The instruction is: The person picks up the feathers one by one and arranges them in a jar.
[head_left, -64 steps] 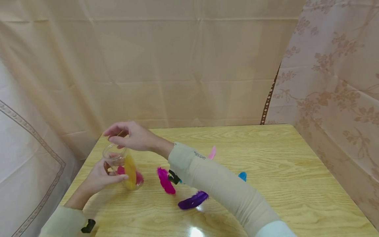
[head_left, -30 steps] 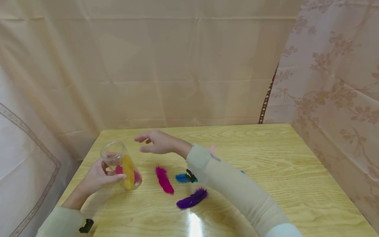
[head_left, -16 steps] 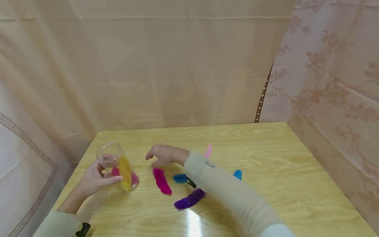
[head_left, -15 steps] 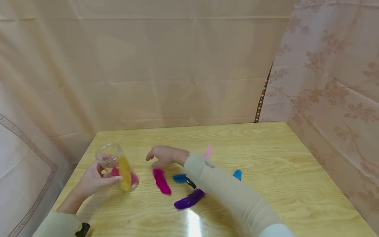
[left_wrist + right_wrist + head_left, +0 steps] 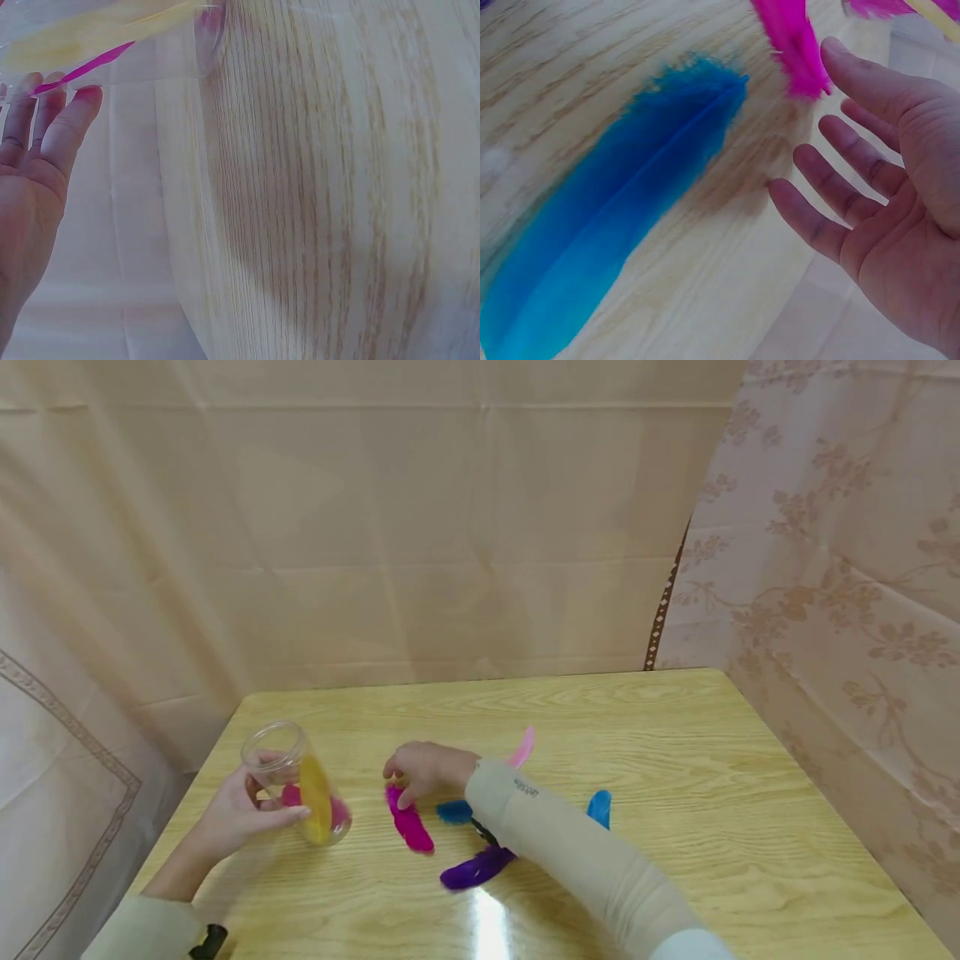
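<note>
Currently, I am logging a position change at the right hand. In the earlier head views it is hovering over the jar's mouth, then travelling back across the table; now it is standing lower, at the fluffy end of the magenta feather, with the thumb overlapping that end. The right wrist view is showing loosely extended fingers and a bare palm, so this hand is gripping nothing. Thumb contact is remaining unconfirmed: in that view the tip is lying just beside the feather.

Meanwhile, I am keeping the left hand closed around the clear jar. The jar's mouth is facing up; whether its base is touching the table, I cannot tell. A yellow feather and some pink material are showing inside.

For the work in hand, I am judging that attention is shifting from the jar to the magenta feather, which is lying loose on the table between the jar and a blue feather. A pinch is not yet being made. A purple feather and a pale pink feather are also lying outside the jar, so I am rating the work as incomplete.
</note>
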Tool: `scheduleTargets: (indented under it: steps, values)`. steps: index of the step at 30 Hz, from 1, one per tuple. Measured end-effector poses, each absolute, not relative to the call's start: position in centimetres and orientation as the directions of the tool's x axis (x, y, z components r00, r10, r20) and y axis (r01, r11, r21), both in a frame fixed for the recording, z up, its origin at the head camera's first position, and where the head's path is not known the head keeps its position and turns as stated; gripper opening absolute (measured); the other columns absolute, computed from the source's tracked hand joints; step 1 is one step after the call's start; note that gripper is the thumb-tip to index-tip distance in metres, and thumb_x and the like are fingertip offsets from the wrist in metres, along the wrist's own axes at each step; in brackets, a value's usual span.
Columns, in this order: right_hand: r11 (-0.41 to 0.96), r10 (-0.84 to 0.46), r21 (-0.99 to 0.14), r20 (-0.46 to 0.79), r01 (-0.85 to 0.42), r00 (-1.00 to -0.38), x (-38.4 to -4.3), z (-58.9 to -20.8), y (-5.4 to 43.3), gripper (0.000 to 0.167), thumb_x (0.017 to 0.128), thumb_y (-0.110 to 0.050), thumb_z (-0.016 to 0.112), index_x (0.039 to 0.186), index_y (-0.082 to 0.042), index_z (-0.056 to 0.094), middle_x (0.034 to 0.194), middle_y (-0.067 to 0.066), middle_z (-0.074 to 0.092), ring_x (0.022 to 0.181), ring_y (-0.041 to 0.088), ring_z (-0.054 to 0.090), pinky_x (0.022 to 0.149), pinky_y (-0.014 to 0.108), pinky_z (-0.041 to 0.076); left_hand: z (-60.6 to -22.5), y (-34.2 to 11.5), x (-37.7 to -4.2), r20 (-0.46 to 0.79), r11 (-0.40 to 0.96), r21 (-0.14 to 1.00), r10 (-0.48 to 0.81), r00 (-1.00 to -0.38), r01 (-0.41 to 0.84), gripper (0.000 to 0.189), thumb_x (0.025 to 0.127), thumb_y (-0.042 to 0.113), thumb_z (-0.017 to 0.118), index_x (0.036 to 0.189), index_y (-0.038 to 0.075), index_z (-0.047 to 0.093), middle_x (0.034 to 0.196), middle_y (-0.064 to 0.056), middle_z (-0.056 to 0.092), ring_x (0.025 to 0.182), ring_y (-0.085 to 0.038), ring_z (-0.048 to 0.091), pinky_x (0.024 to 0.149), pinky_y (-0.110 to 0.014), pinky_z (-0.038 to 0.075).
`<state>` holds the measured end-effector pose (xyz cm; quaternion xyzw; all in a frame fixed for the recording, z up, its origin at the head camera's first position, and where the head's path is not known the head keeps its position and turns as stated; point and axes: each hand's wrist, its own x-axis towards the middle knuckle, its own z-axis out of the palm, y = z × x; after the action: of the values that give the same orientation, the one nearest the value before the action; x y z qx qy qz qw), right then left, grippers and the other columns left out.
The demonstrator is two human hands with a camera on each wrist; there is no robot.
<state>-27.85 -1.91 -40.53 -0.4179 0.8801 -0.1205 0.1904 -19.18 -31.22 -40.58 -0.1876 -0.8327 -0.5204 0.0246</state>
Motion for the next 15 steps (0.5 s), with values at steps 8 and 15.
scheduleTargets:
  steps: [8, 15]
  values:
    - [0.620, -0.784, -0.338, -0.212, -0.708, -0.584, -27.7, -41.3, -1.9, 0.051, 0.089, -0.032, 0.080, 0.133, -0.012, 0.064, 0.112, -0.001, 0.066, 0.103, 0.010, 0.059, 0.094, 0.020, 0.047, -40.6, -31.3, -19.2, 0.228, 0.400, 0.854, 0.288, -0.930, 0.333, 0.063, 0.080, -0.006, 0.082, 0.131, 0.003, 0.047, 0.118, -0.003, 0.067, 0.100, -0.018, 0.063, 0.074, -0.032, 0.061]
    - [0.604, -0.796, -0.302, -0.183, -0.738, -0.577, -27.5, -41.7, -1.9, 0.042, 0.089, -0.032, 0.080, 0.125, -0.012, 0.069, 0.109, -0.002, 0.064, 0.100, 0.010, 0.058, 0.091, 0.018, 0.046, -40.7, -31.3, -19.3, 0.228, 0.403, 0.853, 0.284, -0.931, 0.332, 0.063, 0.080, -0.006, 0.082, 0.131, 0.003, 0.047, 0.118, -0.001, 0.066, 0.100, -0.020, 0.062, 0.074, -0.030, 0.061]
